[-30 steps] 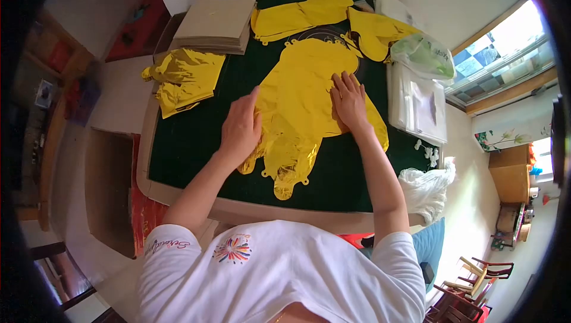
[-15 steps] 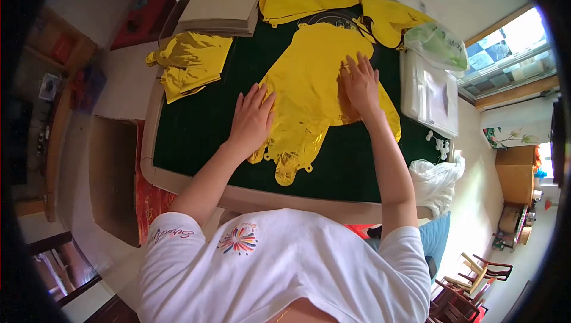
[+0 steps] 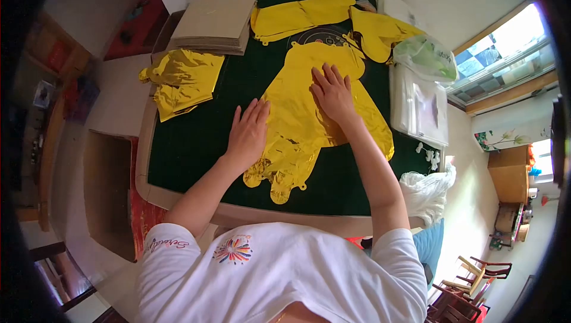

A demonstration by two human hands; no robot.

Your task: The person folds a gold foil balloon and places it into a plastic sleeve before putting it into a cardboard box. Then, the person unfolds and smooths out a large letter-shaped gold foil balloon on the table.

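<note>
A large gold foil piece (image 3: 297, 106) lies flat on the dark green table top (image 3: 196, 144), its small rounded tabs towards me. My left hand (image 3: 248, 132) rests at its left edge, fingers extended and pointing away from me. Near the middle of the foil, my right hand (image 3: 334, 94) lies palm down with its fingers spread. Neither hand grips anything. Beyond the foil is a round black object (image 3: 324, 36) with pale markings, partly covered by it.
Crumpled gold foil (image 3: 187, 79) and stacked cardboard sheets (image 3: 214, 16) are on the left. More gold foil pieces (image 3: 303, 16) lie at the back. Clear plastic bags (image 3: 419, 106) and white string (image 3: 428, 192) sit along the right side.
My right hand has slid left over the foil, from its right part to its middle. My left hand remains at the left edge. The whole view has shifted slightly.
</note>
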